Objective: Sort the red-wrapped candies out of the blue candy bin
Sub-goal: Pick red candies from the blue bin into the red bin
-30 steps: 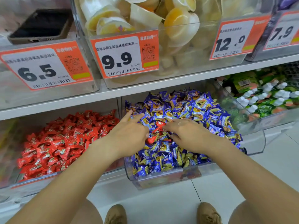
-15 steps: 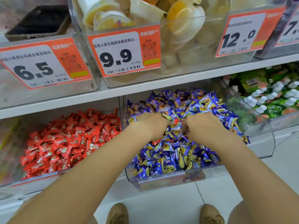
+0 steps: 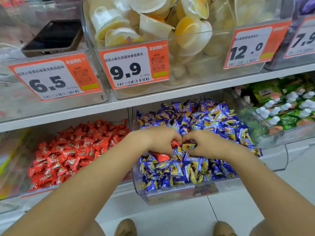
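1. My left hand (image 3: 160, 142) has its grip curled round a red-wrapped candy (image 3: 175, 143); a second red candy (image 3: 161, 156) lies just below it.
2. My right hand (image 3: 207, 144) pinches a blue candy (image 3: 188, 146).
3. Both hands sit mid-pile in the blue candy bin (image 3: 170, 195).
4. The red candy bin (image 3: 25, 193) stands just left of it, under the shelf (image 3: 196, 92).

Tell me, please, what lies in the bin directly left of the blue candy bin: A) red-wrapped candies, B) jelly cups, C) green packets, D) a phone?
A: the neighbouring bin on the left is piled with red-wrapped candies, beside the blue candy bin.
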Available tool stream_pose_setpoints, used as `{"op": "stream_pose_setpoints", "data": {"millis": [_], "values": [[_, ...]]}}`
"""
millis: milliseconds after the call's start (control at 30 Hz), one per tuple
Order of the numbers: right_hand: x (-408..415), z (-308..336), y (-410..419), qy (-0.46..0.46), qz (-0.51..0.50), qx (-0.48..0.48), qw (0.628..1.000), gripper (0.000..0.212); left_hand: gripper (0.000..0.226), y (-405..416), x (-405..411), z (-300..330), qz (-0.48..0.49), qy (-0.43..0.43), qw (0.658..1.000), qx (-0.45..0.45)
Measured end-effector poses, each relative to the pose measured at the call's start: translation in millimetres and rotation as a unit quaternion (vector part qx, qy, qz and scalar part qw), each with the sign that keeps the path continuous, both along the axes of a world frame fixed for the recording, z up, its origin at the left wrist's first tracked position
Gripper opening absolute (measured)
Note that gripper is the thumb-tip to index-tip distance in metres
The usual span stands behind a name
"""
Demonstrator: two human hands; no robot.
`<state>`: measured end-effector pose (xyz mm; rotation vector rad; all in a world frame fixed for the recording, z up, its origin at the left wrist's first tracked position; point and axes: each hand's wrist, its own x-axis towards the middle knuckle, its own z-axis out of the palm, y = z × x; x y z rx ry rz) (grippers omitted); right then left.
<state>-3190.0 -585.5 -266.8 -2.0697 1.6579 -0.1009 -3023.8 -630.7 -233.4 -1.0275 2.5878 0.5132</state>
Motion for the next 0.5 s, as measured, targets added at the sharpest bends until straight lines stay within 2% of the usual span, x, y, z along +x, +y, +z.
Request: {"op": "stream_pose_setpoints", "data": {"millis": [67, 133, 233, 333, 400, 500], "values": [[-9.7, 7.8, 6.6, -0.096, 0.001, 0.045, 0.994, 0.031, 0.034, 7.2, 9.3, 8.7, 0.012, 0.053, 0.998, 0.045], [-19.4, 14.0, 15.6, -0.127, -0.008, 0.053, 0.99, 0.035, 0.035, 14.0, 19.6, 13.6, 0.014, 0.071, 0.996, 0.044], [-28.6, 20.7, 26.7, -0.1, -0.025, 0.022, 0.994, 0.042, 0.045, 19.2, 37.9, 23.2, 0.053, 0.1, 0.993, 0.024], [-30.3, 24.8, 32.7, -0.127, -0.068, -0.056, 0.988, 0.033, 0.035, 19.5, 50.0, 29.7, 0.11, 0.165, 0.98, -0.001], [-25.4, 25.4, 33.2, -0.1, -0.091, -0.121, 0.983, 0.026, 0.028, 20.1, 48.8, 27.1, 0.122, 0.161, 0.978, -0.049], [-6.4, 23.6, 32.4, -0.017, -0.08, -0.156, 0.984, 0.025, 0.029, 24.1, 38.6, 17.1, 0.109, 0.118, 0.984, -0.079]]}}
